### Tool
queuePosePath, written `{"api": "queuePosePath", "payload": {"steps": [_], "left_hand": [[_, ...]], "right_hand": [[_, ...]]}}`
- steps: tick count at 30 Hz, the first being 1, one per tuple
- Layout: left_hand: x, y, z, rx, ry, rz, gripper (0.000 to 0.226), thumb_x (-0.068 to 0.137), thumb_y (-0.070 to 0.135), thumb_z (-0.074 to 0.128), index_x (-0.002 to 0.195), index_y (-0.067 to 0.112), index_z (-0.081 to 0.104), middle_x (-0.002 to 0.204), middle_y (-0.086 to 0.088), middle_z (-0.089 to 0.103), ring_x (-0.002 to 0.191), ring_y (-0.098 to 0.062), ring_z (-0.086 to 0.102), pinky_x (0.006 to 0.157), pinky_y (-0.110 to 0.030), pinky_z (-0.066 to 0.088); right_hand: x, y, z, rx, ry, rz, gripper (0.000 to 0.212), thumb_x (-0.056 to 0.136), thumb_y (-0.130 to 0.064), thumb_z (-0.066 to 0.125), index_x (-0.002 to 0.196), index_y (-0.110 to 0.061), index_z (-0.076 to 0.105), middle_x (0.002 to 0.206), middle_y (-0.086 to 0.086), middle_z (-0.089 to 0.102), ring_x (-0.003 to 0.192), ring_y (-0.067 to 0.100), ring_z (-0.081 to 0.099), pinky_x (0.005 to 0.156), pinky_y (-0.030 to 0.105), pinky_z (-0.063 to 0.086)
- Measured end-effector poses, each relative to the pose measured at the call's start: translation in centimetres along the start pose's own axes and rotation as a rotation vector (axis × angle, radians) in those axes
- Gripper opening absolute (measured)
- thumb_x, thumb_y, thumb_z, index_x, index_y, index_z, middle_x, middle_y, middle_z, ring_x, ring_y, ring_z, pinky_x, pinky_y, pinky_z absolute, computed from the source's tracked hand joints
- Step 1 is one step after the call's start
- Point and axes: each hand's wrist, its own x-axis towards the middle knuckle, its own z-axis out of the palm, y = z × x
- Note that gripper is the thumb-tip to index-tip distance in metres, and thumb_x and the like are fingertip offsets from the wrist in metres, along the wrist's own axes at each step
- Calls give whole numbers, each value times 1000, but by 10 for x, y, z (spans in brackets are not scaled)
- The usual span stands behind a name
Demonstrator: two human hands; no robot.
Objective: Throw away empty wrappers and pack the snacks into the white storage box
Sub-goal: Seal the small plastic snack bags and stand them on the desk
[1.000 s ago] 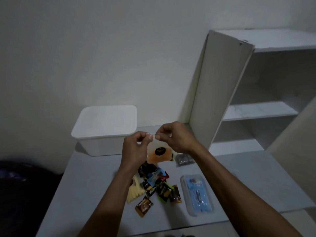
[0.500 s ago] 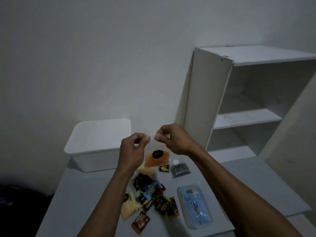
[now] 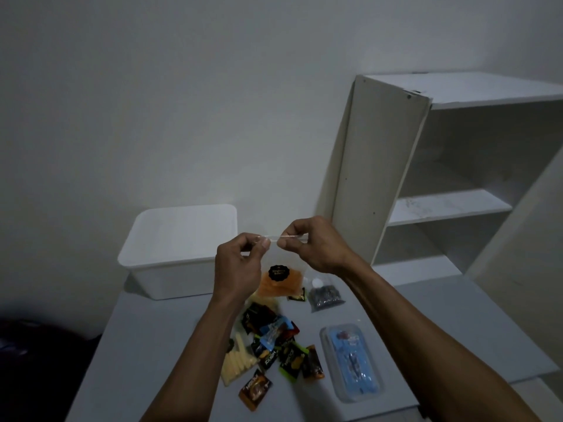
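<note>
Both grips, left hand [image 3: 236,264] and right hand [image 3: 313,246], still pinching clear pouch [image 3: 275,277] top, unchanged; white storage box [image 3: 179,248] still lidded, packing not begun.

Storage box [image 3: 170,257] behind snack pile [image 3: 274,345]; shelf unit [image 3: 426,184] right of box.

- a grey tabletop [image 3: 158,336] carries everything.
- a white storage box [image 3: 179,254], lid on, stands at its far left.
- a heap of small snack packets [image 3: 274,345] lies mid-table, pale sticks [image 3: 236,362] at its left edge.
- a dark-filled clear bag [image 3: 326,295] lies farther back.
- a clear container with blue contents [image 3: 350,360] lies right of the heap.
- a white shelf unit [image 3: 380,178] stands at the far right.
</note>
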Motion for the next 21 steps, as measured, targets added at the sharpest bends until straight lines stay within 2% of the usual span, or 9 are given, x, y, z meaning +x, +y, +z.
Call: {"api": "queuePosePath", "payload": {"steps": [3,5,7,12,15,17,19,21], "left_hand": [[3,0,-7,-3,0,-5,16,89,18,69,73,20,68,78,3,71,83,-16,66,82,-41,56],[5,2,-11,-7,1,-8,14,88,17,69,75,16,69,79,1,71,84,-16,66,82,-39,56],[5,2,-12,-10,1,-11,13,88,17,68,76,13,70,80,-1,71,84,-16,67,82,-38,55],[7,-2,-20,-12,12,-12,12,89,18,68,77,15,70,79,0,72,83,-16,67,82,-36,55],[6,-3,-22,-25,1,-16,13,89,18,68,76,16,70,79,1,72,83,-15,67,81,-33,55],[6,-2,-21,-24,1,-14,12,89,18,68,77,15,70,80,0,72,82,-14,67,81,-31,55],[7,-2,-22,-23,7,-17,12,89,17,68,78,14,70,80,-1,72,81,-13,66,79,-28,54],[9,-1,-25,-30,13,-23,11,89,17,68,78,13,71,80,-1,72,80,-10,65,77,-24,52]], "right_hand": [[2,0,-1,80,-15,39,10,88,-28,72,86,-18,74,84,-9,72,84,6,66,76,29,53],[3,0,0,103,-19,63,10,89,-29,71,86,-19,73,86,-7,72,89,9,67,84,34,54],[3,-2,4,127,-4,73,10,89,-28,71,86,-18,72,85,-8,71,89,10,66,85,35,54],[1,-3,7,268,9,124,12,87,-26,74,84,-15,71,89,-1,72,88,11,66,80,26,51],[1,0,9,304,19,154,11,87,-24,74,82,-15,70,91,3,72,90,14,66,83,31,52],[1,0,13,291,40,153,10,87,-25,74,81,-17,70,90,1,71,90,14,65,80,29,50],[1,0,12,330,47,158,10,85,-24,76,84,-15,72,88,-1,72,86,10,66,75,25,50],[0,0,8,423,30,187,15,85,-19,75,92,-6,73,82,-2,71,73,-1,65,65,15,49]]}}
